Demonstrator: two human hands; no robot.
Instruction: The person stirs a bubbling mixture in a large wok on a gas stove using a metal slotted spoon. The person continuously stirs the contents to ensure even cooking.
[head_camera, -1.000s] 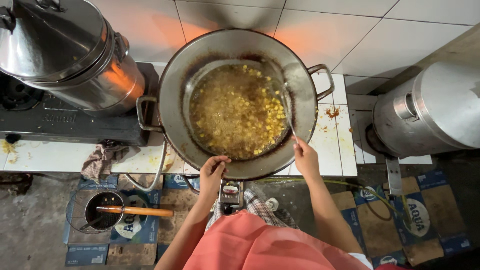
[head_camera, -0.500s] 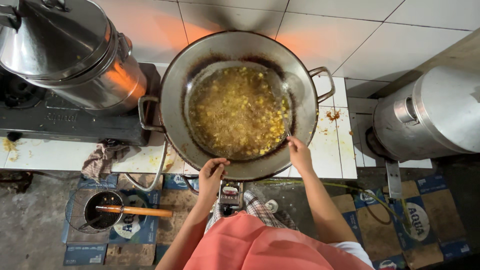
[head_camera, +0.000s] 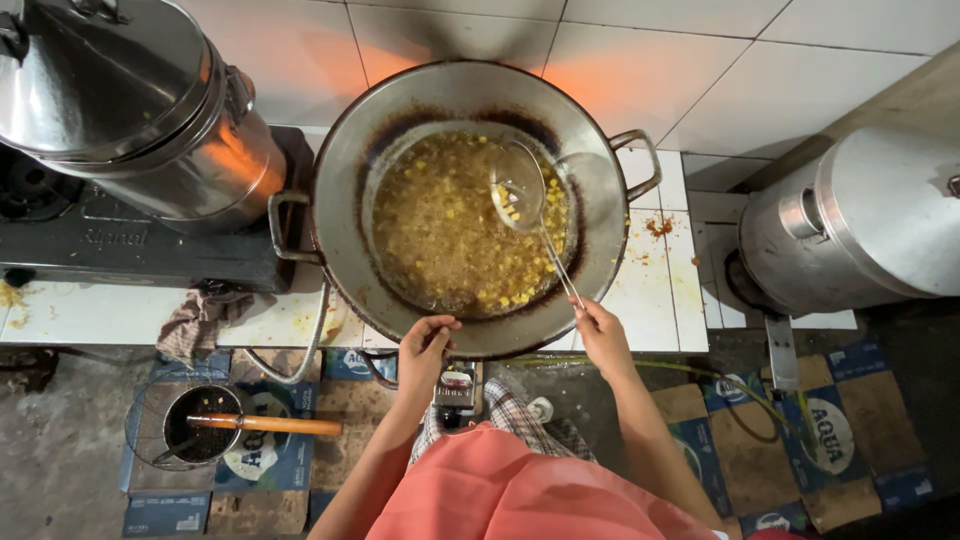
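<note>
Big wok (head_camera: 340, 200) of bubbling oil and yellow bits is the anchor here. Right hand (head_camera: 603, 335) sits just off its near rim, fingers pinched tight around the thin wire handle of a mesh skimmer (head_camera: 520, 187), whose bowl is tilted over the oil's right side. Left hand (head_camera: 425, 350) is curled over the near rim, gripping the edge. Left of the wok a steel pot (head_camera: 130, 110) crowds close; to the right there's bare tile before the steel drum (head_camera: 850, 225).
</note>
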